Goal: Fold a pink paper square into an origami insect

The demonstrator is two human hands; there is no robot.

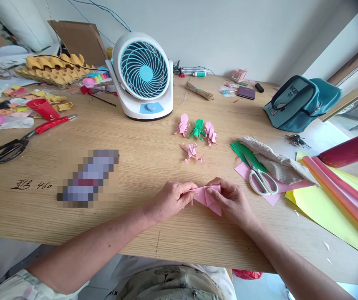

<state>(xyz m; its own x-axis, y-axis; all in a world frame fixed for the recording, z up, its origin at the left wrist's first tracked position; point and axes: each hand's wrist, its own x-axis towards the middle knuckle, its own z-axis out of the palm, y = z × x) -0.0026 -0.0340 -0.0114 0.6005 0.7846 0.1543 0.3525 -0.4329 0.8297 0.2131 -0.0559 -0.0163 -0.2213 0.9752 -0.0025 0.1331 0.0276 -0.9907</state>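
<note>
A folded piece of pink paper [213, 203] with crease lines is held between my two hands, just above the wooden table near its front edge. My left hand [174, 198] pinches its left corner between thumb and fingers. At the upper right of the paper, my right hand [229, 199] grips with the thumb on the front and the fingers behind. Beyond my hands a pink origami figure [192, 152] with thin legs lies on the wood. Behind it stand a green origami figure [197, 129] and two more pink ones, the left of them a pink folded bug shape [182, 125].
White-handled scissors [262, 181] lie on pink and green paper at right, beside a grey cloth [276, 160] and yellow sheets [319, 200]. A white fan [144, 77] stands at the back. Red-handled shears [30, 137] are at left, near a blurred flat object [88, 178].
</note>
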